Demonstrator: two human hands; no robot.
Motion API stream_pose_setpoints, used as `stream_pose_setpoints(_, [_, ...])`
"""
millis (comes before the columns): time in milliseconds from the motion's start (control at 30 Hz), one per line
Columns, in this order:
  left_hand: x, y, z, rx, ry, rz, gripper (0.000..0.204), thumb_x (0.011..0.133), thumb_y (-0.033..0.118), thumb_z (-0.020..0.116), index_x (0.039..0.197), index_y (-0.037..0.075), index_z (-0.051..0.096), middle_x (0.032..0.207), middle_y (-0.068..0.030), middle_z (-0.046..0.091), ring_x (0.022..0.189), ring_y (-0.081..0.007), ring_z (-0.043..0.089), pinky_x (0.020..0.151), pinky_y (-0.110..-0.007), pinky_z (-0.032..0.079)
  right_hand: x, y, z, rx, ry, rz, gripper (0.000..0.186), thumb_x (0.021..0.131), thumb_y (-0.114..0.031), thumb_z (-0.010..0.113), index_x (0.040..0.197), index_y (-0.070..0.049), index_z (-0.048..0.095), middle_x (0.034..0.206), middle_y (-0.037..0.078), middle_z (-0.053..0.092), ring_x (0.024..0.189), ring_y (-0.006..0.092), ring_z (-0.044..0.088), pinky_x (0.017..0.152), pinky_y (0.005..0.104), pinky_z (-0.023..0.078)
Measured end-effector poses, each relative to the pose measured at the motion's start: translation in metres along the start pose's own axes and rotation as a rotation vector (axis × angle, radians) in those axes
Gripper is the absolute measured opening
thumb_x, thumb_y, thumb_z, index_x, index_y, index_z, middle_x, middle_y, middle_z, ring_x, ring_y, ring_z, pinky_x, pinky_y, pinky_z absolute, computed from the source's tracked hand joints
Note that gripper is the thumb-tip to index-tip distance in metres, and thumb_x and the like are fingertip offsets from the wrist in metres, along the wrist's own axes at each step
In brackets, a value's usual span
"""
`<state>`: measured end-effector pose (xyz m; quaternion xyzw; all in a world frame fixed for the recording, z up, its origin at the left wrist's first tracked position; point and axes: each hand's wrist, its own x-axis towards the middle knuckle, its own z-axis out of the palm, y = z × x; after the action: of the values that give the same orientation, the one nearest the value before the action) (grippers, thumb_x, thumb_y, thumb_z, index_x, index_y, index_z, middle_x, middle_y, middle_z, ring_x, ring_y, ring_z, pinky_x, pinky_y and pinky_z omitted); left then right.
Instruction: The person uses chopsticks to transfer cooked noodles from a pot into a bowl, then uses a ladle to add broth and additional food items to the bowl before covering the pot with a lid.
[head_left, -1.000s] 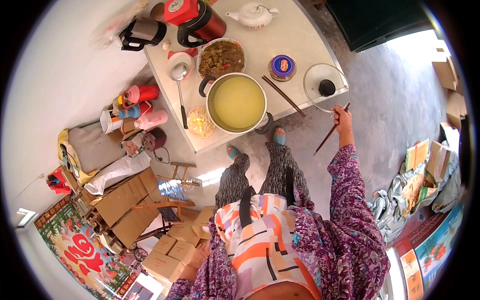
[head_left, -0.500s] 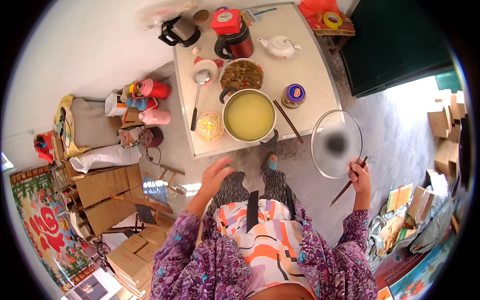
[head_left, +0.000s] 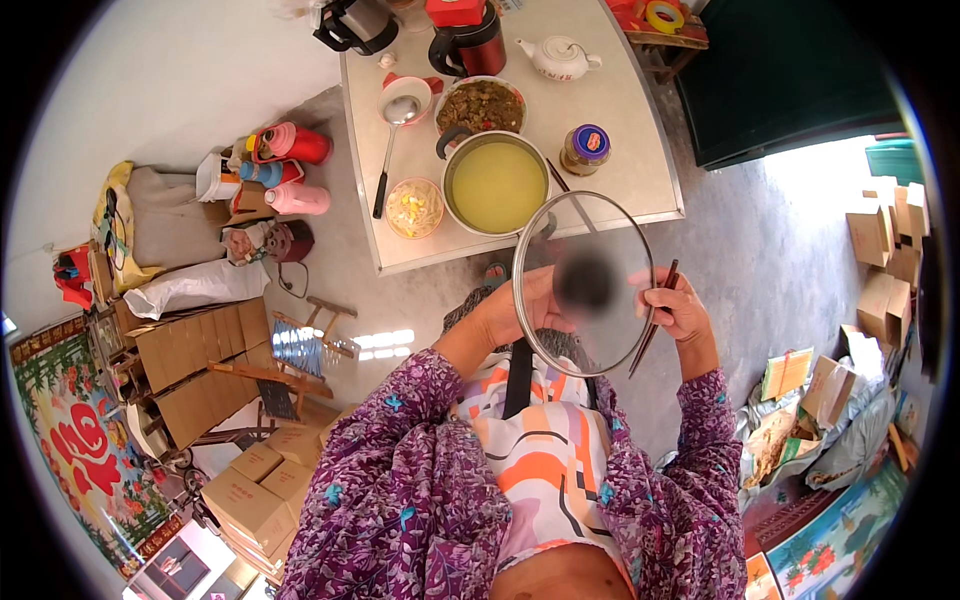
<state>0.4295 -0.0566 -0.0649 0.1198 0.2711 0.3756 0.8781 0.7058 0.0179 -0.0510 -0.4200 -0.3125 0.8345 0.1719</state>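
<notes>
A round glass pot lid (head_left: 618, 240) with a metal rim and a dark, blurred knob is held up in front of me, overlapping the table's near edge. My right hand (head_left: 672, 308) grips its right rim and also has a pair of dark chopsticks (head_left: 655, 325) in its fingers. Behind the glass at the left rim is my left hand (head_left: 515, 305), fingers apart near the knob; whether it touches the lid is unclear. Beyond the lid, a pot (head_left: 497, 183) of pale yellow liquid stands uncovered on the table. A bowl of shredded food (head_left: 414, 207) sits left of it.
On the table (head_left: 630, 130) are a dish of brown food (head_left: 480, 107), a ladle (head_left: 390, 150) resting on a small bowl, a purple-lidded jar (head_left: 585, 150), a white teapot (head_left: 560, 58) and kettles. Flasks (head_left: 295, 143) and cardboard boxes (head_left: 200, 340) line the left side.
The lid has moved left and nearer my body, in my right hand with the chopsticks. My left hand has moved right, to behind the lid. The table sits higher in view.
</notes>
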Motion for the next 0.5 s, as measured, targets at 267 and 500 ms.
stream_pose_setpoints(267, [0.003,0.0,-0.01,-0.233,-0.076,0.051,0.052,0.085,0.027,0.065,0.128,0.005,0.046,0.105,-0.0075,0.062,0.088,-0.0193,0.065,0.074,-0.033,0.057,0.013,0.018,0.002,0.067,-0.083,0.008,0.032,0.081,-0.009,0.06,0.111,0.003,0.058,0.073,0.009,0.062,0.042,0.0029,0.035,0.039,0.0166,0.024])
stream_pose_setpoints(500, [0.0,0.053,0.008,0.066,0.079,0.123,0.049,0.082,0.013,0.062,0.126,0.0,0.047,0.108,-0.0093,0.061,0.09,-0.0198,0.065,0.072,-0.035,0.057,0.037,0.025,0.009,-0.012,0.108,-0.066,0.042,0.093,-0.032,0.053,0.115,0.003,0.056,0.076,0.009,0.064,0.044,0.0043,0.038,0.039,0.0193,0.025])
